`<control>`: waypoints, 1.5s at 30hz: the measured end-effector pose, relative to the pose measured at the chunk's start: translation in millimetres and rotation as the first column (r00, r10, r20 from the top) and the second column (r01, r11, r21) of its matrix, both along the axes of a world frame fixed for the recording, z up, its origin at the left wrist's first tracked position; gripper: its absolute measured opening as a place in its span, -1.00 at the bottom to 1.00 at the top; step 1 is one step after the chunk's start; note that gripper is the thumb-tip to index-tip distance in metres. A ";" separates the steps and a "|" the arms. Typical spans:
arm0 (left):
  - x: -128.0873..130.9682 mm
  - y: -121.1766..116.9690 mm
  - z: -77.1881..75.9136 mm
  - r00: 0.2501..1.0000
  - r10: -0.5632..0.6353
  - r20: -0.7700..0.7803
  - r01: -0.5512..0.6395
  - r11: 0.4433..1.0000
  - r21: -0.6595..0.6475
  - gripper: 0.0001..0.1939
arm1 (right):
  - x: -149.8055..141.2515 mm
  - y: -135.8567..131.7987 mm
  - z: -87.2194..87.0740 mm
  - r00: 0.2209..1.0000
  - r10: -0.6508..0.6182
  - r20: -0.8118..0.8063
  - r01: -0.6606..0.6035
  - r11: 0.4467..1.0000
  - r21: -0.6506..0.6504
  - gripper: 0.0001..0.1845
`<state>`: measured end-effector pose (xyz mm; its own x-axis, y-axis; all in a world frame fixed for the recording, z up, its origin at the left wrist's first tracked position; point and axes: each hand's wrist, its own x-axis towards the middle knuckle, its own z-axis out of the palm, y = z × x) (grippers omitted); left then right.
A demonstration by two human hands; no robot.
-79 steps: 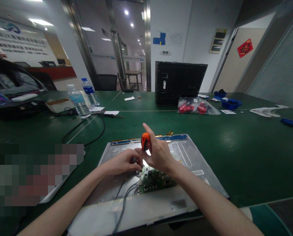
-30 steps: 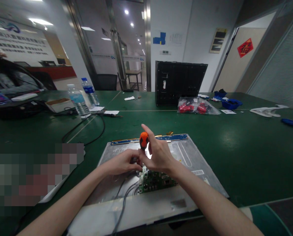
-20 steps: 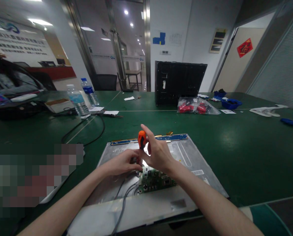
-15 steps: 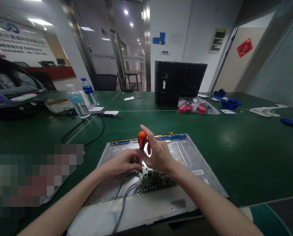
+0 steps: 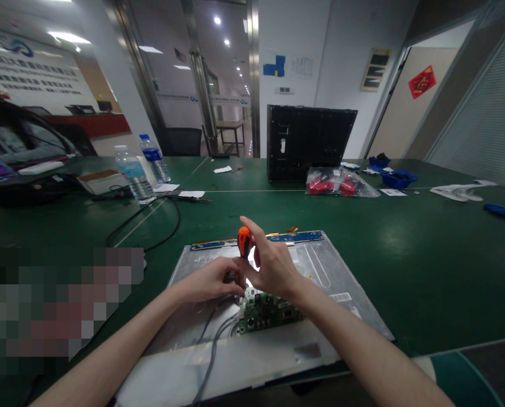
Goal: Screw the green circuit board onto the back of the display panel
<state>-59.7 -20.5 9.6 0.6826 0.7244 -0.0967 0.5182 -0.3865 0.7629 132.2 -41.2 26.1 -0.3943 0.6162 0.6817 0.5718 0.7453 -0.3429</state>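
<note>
A silver metal panel [image 5: 328,271] lies flat on the green table in front of me, with a small green circuit board [image 5: 264,314] on it. My right hand [image 5: 271,265] is closed round an orange-handled screwdriver [image 5: 244,240], held upright over the board's far left corner. My left hand [image 5: 207,281] rests on the panel beside the screwdriver tip, fingers pinched close to the shaft; what they hold is hidden. Grey cables [image 5: 213,339] run from the board toward me.
Two water bottles [image 5: 134,174] and black cables [image 5: 150,217] lie to the far left. A black monitor back [image 5: 309,141] stands beyond, with a bag of red parts [image 5: 339,183] beside it. Blue items [image 5: 398,178] sit far right. Another person [image 5: 14,135] sits at left.
The screwdriver handle has shifted slightly left and up as my right hand's fingers move on it. My left hand stays in place by the tip.
</note>
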 end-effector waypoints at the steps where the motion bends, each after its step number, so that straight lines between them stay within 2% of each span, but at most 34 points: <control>1: -0.1 -0.4 0.8 1.000 -0.001 0.003 0.001 1.000 0.000 -0.81 | 0.0 0.1 -0.4 1.000 -0.002 -0.002 0.002 1.000 0.003 -0.19; 9: -2.5 3.4 1.4 0.998 -0.044 0.035 0.043 0.999 0.013 -0.85 | -0.2 -1.1 -1.0 0.997 0.073 -0.023 -0.073 0.997 0.002 -0.17; 17: -1.4 1.4 5.1 0.999 -0.040 0.024 0.039 0.999 0.033 -0.86 | -0.4 0.6 -3.2 0.997 0.064 -0.044 -0.063 0.998 0.018 -0.19; 27: -3.5 5.2 5.4 0.998 -0.062 -0.003 0.062 0.998 0.021 -0.88 | -0.5 2.6 -5.8 0.995 0.071 -0.066 -0.073 0.997 -0.036 -0.23; 34: -2.0 4.4 5.5 0.999 -0.052 0.015 0.052 0.999 0.004 -0.88 | -1.7 4.0 -7.5 0.997 0.050 -0.056 -0.053 0.997 -0.062 -0.19; 45: -3.7 4.7 4.2 0.999 -0.043 -0.001 0.043 0.999 -0.003 -0.88 | -0.6 3.7 -7.7 0.994 0.046 -0.097 -0.049 0.998 -0.030 -0.24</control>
